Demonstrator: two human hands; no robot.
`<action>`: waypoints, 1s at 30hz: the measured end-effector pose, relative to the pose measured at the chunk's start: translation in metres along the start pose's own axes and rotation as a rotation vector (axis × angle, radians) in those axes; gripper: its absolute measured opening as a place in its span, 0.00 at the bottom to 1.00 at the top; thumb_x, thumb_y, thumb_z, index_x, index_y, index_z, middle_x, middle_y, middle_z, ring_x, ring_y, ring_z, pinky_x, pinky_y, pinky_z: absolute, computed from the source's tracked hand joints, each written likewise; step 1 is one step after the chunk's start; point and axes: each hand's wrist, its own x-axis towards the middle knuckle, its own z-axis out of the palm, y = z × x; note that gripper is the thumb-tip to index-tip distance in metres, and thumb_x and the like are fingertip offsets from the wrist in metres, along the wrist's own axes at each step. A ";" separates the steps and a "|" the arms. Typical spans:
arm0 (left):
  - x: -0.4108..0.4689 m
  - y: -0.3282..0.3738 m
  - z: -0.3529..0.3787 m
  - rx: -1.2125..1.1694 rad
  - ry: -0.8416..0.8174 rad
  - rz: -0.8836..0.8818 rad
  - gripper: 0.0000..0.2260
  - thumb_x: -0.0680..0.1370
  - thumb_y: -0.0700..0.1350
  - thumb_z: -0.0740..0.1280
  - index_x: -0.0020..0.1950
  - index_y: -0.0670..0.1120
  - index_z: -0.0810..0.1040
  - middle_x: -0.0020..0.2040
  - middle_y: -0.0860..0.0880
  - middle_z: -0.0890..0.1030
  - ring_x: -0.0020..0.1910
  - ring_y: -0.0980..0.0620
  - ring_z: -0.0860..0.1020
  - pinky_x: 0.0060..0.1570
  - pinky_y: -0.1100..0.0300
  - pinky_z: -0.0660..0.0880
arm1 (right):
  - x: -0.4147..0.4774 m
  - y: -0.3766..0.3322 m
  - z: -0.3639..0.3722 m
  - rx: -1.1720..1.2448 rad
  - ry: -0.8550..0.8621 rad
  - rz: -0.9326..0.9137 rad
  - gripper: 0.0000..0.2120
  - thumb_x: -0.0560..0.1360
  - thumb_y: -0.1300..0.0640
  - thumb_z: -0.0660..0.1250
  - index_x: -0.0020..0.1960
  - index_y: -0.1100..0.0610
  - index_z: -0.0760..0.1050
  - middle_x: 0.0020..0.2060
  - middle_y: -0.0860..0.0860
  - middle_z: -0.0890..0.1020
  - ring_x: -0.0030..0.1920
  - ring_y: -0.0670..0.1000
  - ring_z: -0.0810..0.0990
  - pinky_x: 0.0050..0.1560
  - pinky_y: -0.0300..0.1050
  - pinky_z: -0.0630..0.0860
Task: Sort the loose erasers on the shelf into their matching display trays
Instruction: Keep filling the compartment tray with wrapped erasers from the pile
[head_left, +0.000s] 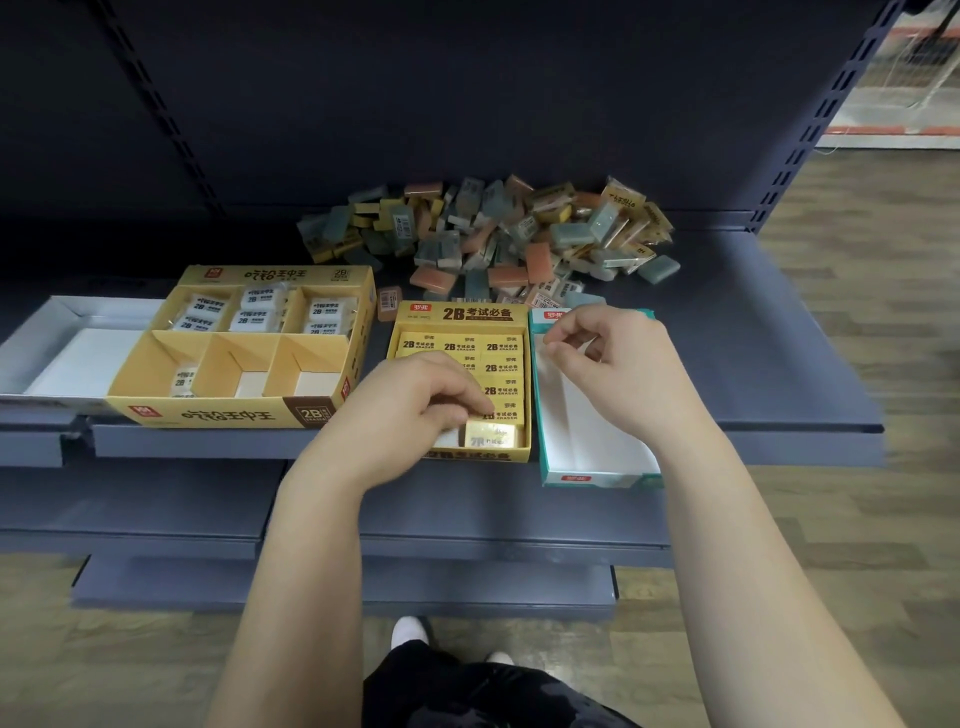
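A pile of loose erasers (498, 234), yellow, green, pink and white, lies at the back of the dark shelf. A small yellow 2B tray (457, 315) in the middle holds rows of yellow erasers. My left hand (415, 400) is over its front, fingertips curled onto a yellow eraser (506, 410) in the stack; a gold-wrapped eraser (491, 434) lies just below. My right hand (608, 353) hovers with loosely curled fingers over the white and green tray (592, 475); I see nothing in it. A large yellow divided tray (208, 413) at left holds white erasers.
A white open box (62, 343) sits at the far left. One pink eraser (388, 302) lies between the two yellow trays. The shelf front edge (779, 428) runs below the trays, with lower shelves beneath. Wooden floor lies to the right.
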 end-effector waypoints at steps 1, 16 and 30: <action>-0.001 0.000 -0.002 0.006 -0.023 -0.008 0.15 0.76 0.34 0.69 0.50 0.54 0.85 0.53 0.60 0.79 0.54 0.64 0.75 0.51 0.80 0.65 | 0.000 0.000 0.000 0.004 0.000 0.004 0.04 0.77 0.55 0.66 0.45 0.48 0.79 0.38 0.39 0.79 0.36 0.43 0.76 0.39 0.38 0.71; 0.006 0.007 0.003 -0.002 0.005 -0.024 0.13 0.66 0.37 0.79 0.38 0.54 0.83 0.48 0.55 0.79 0.44 0.55 0.78 0.52 0.55 0.77 | 0.001 0.000 0.001 -0.001 -0.002 0.014 0.04 0.77 0.55 0.66 0.45 0.49 0.79 0.38 0.39 0.79 0.37 0.43 0.77 0.40 0.39 0.72; 0.024 0.003 -0.008 0.072 0.128 0.024 0.05 0.78 0.45 0.68 0.51 0.53 0.83 0.47 0.59 0.79 0.45 0.63 0.75 0.41 0.75 0.68 | 0.026 -0.001 -0.006 -0.024 -0.010 -0.013 0.05 0.76 0.58 0.67 0.45 0.50 0.81 0.39 0.41 0.81 0.38 0.39 0.77 0.35 0.24 0.67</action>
